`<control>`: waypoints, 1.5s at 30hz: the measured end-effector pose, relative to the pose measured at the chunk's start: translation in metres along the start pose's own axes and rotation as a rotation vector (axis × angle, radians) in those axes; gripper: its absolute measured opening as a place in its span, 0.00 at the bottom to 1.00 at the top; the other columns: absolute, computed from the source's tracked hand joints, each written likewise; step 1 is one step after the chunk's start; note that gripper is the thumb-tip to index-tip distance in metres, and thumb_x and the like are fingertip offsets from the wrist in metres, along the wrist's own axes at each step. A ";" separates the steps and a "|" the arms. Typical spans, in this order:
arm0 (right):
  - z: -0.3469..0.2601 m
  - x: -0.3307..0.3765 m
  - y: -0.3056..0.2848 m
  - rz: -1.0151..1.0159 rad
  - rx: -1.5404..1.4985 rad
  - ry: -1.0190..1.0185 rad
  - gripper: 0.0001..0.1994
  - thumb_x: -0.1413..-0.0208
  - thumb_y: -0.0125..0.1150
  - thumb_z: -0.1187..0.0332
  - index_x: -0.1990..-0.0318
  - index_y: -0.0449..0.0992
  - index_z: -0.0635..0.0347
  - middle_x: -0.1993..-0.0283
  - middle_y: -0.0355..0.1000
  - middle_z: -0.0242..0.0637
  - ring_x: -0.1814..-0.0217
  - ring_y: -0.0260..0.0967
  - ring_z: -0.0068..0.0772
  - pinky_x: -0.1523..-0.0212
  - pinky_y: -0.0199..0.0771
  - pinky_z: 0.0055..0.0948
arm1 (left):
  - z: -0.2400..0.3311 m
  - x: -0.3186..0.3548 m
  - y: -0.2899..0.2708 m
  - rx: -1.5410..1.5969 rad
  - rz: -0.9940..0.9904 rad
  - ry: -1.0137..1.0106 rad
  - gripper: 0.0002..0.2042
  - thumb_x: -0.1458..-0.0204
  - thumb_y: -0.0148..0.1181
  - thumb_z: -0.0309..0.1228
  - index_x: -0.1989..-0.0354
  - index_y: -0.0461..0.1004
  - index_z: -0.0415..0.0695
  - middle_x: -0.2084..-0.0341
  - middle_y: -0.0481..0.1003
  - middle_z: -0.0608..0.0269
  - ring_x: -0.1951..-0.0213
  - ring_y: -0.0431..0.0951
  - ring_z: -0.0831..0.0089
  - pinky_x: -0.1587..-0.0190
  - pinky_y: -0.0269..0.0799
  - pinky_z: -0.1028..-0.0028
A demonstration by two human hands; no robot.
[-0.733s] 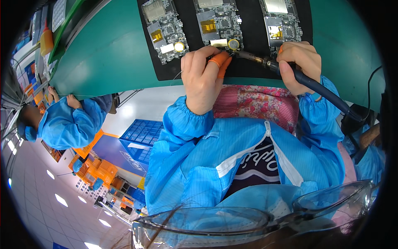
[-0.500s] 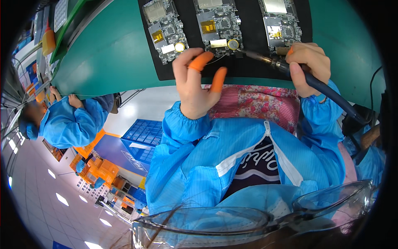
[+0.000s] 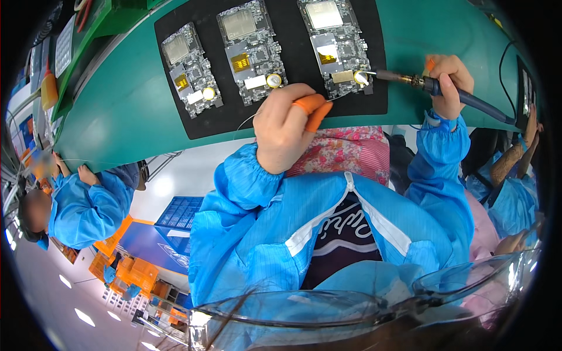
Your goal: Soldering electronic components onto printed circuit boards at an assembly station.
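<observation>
My right hand (image 3: 452,88) grips a soldering iron (image 3: 407,78) with a dark blue handle and cable. Its tip reaches the round gold coin cell (image 3: 360,76) at the lower end of the right circuit board (image 3: 348,41); whether it touches cannot be made out. Orange finger cots cover fingertips of my left hand (image 3: 288,124), which pinches a thin solder wire (image 3: 244,121) in front of that board. The wire's short end points toward the board. The middle circuit board (image 3: 253,50) and the left circuit board (image 3: 188,67) carry similar coin cells.
All three boards lie on a black mat (image 3: 205,124) over a green table (image 3: 117,96). An orange-yellow bottle (image 3: 49,92) stands by a green rack at far left. Another person in blue (image 3: 91,202) sits at left; others are at right. A blue crate (image 3: 178,213) is below.
The view has shifted rightward, so the boards appear farther left. The iron's tip moved from the middle board to the right board. My left hand's spread fingers closed together on the wire.
</observation>
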State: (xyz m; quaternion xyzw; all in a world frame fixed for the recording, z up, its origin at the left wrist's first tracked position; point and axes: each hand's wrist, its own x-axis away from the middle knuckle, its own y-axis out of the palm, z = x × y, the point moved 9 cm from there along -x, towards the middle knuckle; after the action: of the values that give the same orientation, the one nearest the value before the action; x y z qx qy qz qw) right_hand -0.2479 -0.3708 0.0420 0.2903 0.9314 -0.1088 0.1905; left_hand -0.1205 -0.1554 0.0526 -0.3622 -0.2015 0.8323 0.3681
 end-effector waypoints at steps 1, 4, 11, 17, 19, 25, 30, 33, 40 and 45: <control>-0.002 0.001 -0.001 -0.010 0.001 -0.018 0.11 0.51 0.49 0.66 0.77 0.65 0.67 0.81 0.61 0.37 0.80 0.52 0.24 0.79 0.50 0.23 | 0.001 -0.002 0.002 0.000 0.009 0.012 0.10 0.67 0.67 0.19 0.75 0.73 0.38 0.71 0.71 0.59 0.71 0.72 0.66 0.73 0.69 0.75; -0.003 0.005 0.000 -0.073 0.000 -0.026 0.11 0.52 0.49 0.67 0.78 0.65 0.67 0.82 0.60 0.37 0.81 0.52 0.26 0.79 0.51 0.24 | 0.008 -0.002 0.014 -0.053 -0.030 0.070 0.11 0.70 0.68 0.21 0.76 0.73 0.39 0.73 0.72 0.61 0.72 0.72 0.66 0.74 0.66 0.74; -0.007 0.009 0.000 -0.094 0.075 -0.048 0.12 0.52 0.51 0.66 0.79 0.65 0.67 0.82 0.61 0.38 0.81 0.55 0.29 0.80 0.53 0.26 | 0.012 0.002 0.028 -0.121 -0.052 0.089 0.11 0.71 0.69 0.23 0.77 0.73 0.40 0.72 0.72 0.63 0.74 0.70 0.68 0.73 0.63 0.73; -0.010 0.007 0.010 -0.137 0.129 -0.048 0.12 0.53 0.52 0.65 0.80 0.65 0.65 0.83 0.61 0.38 0.82 0.57 0.30 0.81 0.53 0.26 | 0.012 0.002 0.027 -0.122 -0.053 0.095 0.11 0.72 0.69 0.22 0.76 0.73 0.40 0.72 0.72 0.63 0.74 0.70 0.68 0.73 0.62 0.73; -0.012 0.006 0.008 -0.104 0.171 -0.074 0.12 0.53 0.52 0.66 0.80 0.65 0.65 0.84 0.60 0.37 0.82 0.57 0.30 0.82 0.53 0.26 | 0.012 0.002 0.027 -0.123 -0.048 0.101 0.11 0.71 0.69 0.22 0.76 0.73 0.40 0.72 0.72 0.63 0.74 0.70 0.68 0.73 0.62 0.74; -0.010 0.005 0.014 -0.161 0.152 -0.053 0.11 0.54 0.51 0.67 0.81 0.63 0.64 0.85 0.59 0.37 0.84 0.55 0.30 0.82 0.52 0.27 | 0.011 0.002 0.030 -0.125 -0.054 0.094 0.11 0.71 0.69 0.23 0.77 0.73 0.40 0.72 0.72 0.63 0.73 0.70 0.69 0.73 0.62 0.74; -0.011 0.004 0.013 -0.164 0.140 -0.054 0.11 0.54 0.51 0.67 0.81 0.62 0.64 0.85 0.59 0.37 0.85 0.55 0.30 0.83 0.51 0.27 | 0.011 0.002 0.032 -0.133 -0.064 0.083 0.11 0.71 0.69 0.22 0.77 0.73 0.41 0.72 0.72 0.63 0.73 0.71 0.69 0.73 0.63 0.74; -0.012 0.003 0.013 -0.152 0.152 -0.057 0.11 0.54 0.51 0.67 0.81 0.62 0.64 0.85 0.59 0.37 0.84 0.55 0.30 0.83 0.51 0.27 | 0.012 0.001 0.032 -0.135 -0.052 0.090 0.11 0.71 0.69 0.22 0.77 0.73 0.41 0.72 0.72 0.63 0.73 0.71 0.69 0.72 0.63 0.74; -0.012 0.003 0.013 -0.179 0.185 -0.051 0.11 0.54 0.51 0.66 0.81 0.63 0.64 0.84 0.60 0.38 0.84 0.57 0.32 0.82 0.53 0.28 | 0.014 -0.003 0.038 -0.143 -0.071 0.121 0.11 0.71 0.68 0.22 0.76 0.73 0.41 0.72 0.72 0.64 0.73 0.70 0.69 0.73 0.62 0.73; -0.011 0.005 0.015 -0.191 0.191 -0.042 0.11 0.55 0.52 0.66 0.81 0.64 0.63 0.84 0.61 0.37 0.83 0.58 0.32 0.81 0.54 0.28 | 0.016 -0.005 0.042 -0.155 -0.086 0.140 0.11 0.70 0.67 0.22 0.75 0.73 0.41 0.71 0.72 0.64 0.74 0.70 0.69 0.73 0.61 0.73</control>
State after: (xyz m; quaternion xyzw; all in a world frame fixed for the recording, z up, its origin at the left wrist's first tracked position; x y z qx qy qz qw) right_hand -0.2461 -0.3528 0.0489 0.2147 0.9360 -0.2208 0.1703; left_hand -0.1492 -0.1878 0.0399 -0.4381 -0.2545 0.7702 0.3874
